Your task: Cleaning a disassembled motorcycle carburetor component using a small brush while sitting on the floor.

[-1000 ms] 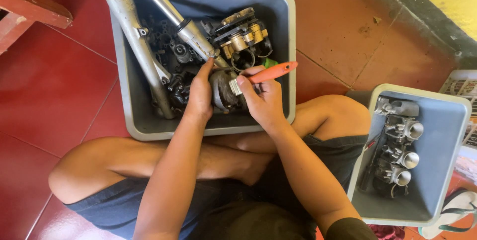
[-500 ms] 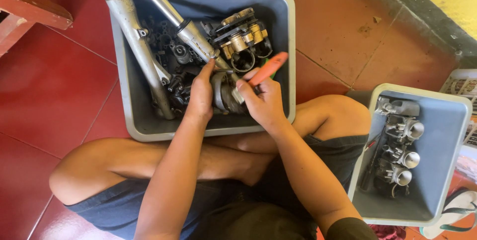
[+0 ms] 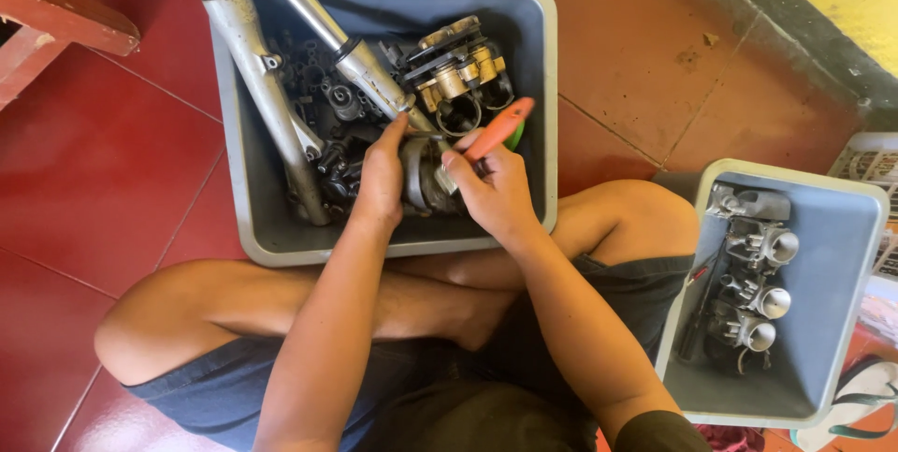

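Carburetor body (image 3: 426, 181), a round grey metal part, sits low in the grey tub (image 3: 234, 181) on the red tile floor (image 3: 112, 181), at about six o'clock among the tub's contents, in the one head view. The left hand (image 3: 379, 176) presses against its nine o'clock side, fingers curled around it and index finger stretched up toward twelve. The right hand (image 3: 496, 195) is closed around an orange-handled screwdriver (image 3: 496, 129), whose handle slants toward one o'clock while the tip, hidden by the fingers, meets the part. Two long fork tubes (image 3: 271, 124) lean out of the tub toward eleven o'clock, and a brass-coloured carburetor bank (image 3: 458, 73) lies just beyond the hands at twelve. A second grey tub (image 3: 842, 227) with more carburetors (image 3: 748, 274) stands at three o'clock beside the knee. The risk, as I judge it, is the tip slipping off the fastener: the left fingers lie right beside it and could be jabbed. The part rests on loose pieces, so it could also twist or drop under pressure, rounding the screw head.
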